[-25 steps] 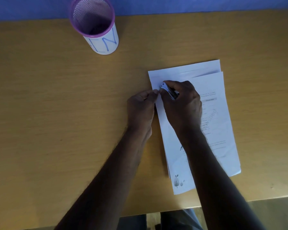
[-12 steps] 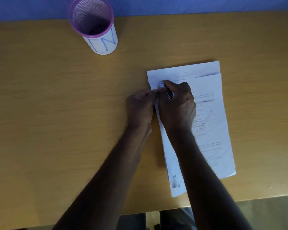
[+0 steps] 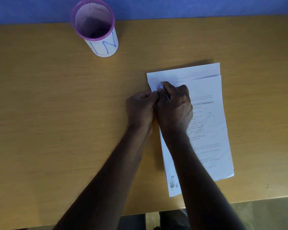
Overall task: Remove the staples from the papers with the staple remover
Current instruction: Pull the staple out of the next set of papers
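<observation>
My right hand (image 3: 174, 108) has its fingers curled tight around the staple remover (image 3: 163, 90), whose pale tip peeks out at about eleven o'clock from the knuckles. My left hand (image 3: 140, 108) is closed too, thumb and forefinger pinched at the left edge of the papers (image 3: 209, 133), touching the right hand; I can't tell whether it holds the sheets or only pins them. Over the last second the two hands have drawn a little closer and the top sheet has swung slightly, so I judge the tool is biting at a staple I can't see. The papers lie at three o'clock on the desk (image 3: 56, 122); the mesh pen cup (image 3: 96, 30) sits well apart at eleven.
</observation>
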